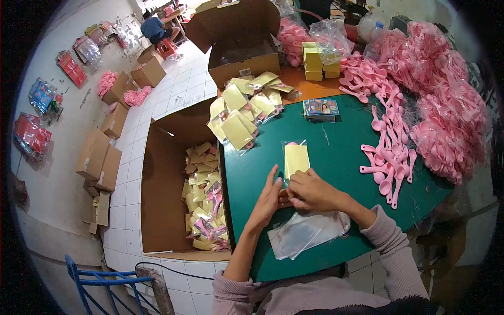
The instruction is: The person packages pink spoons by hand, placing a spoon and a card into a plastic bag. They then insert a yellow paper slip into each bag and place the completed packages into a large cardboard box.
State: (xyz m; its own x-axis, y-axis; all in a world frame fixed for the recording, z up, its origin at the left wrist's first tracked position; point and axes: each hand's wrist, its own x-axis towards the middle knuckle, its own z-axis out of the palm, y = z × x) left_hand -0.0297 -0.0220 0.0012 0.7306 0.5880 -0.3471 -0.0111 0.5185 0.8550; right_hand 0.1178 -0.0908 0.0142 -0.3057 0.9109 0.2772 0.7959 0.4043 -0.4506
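Observation:
On the green table (252,184), a clear packet with a yellow card (296,159) lies in front of me, a bit of pink showing at its top. My right hand (312,191) is at the packet's lower end, its fingers curled together; what they pinch is too small to make out. Beside it, my left hand (270,197) has its thumb and index finger extended, with its other fingers partly hidden near my right hand. Empty clear bags (302,239) lie just below my hands.
Pink spoons (388,157) are heaped at right, beside bagged spoons (446,100). Printed cards (322,107) and yellow card stacks (313,60) sit beyond. Packed packets (239,118) pile at the far left edge, above an open carton (163,194). A person (152,29) sits far back.

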